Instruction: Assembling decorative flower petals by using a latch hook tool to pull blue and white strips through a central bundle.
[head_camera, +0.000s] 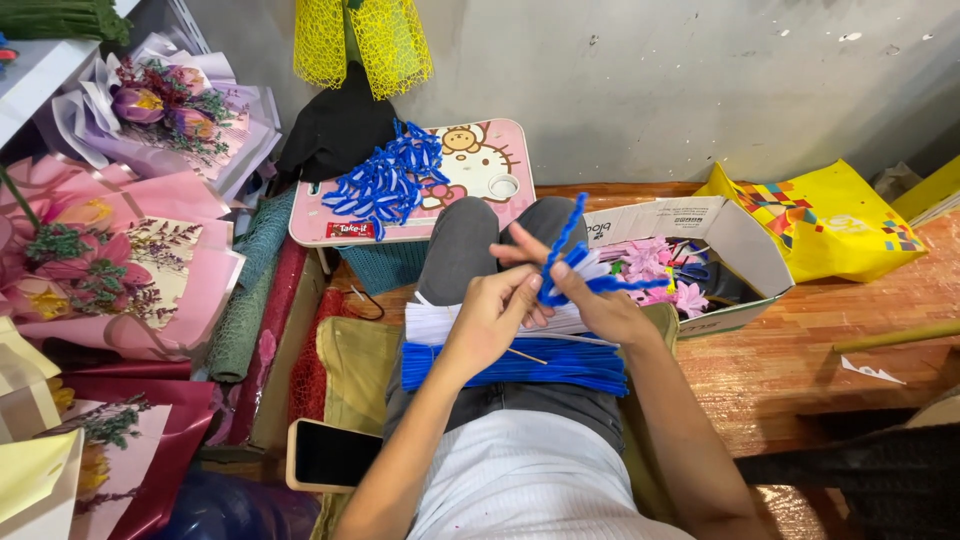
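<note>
At the bottom of the frame, a white shirt (530, 480), with a dark phone (330, 455) just left of it on the floor. Slightly higher, across the lap, a bundle of blue pipe cleaners (520, 365) under a bundle of white pipe cleaners (435, 322). At centre frame, left hand (490, 320) curled nearly closed, fingertips pinched on a bent blue pipe cleaner (565, 255); right hand (595, 295) also closed around the same piece, index finger stretched out to the left, one end of the piece rising upright above the fingers. Right of the hands, an open cardboard box (735, 245) holding pink flowers (660, 270). Above centre, a small pink tray table (500, 195) carrying a heap of blue folded pieces (385, 180). Far right, a yellow bag (830, 220) on the wooden floor (800, 360). Along the left edge, pink-wrapped bouquets (110, 260). At the top, yellow netting (365, 40) against the grey wall (680, 80).
</note>
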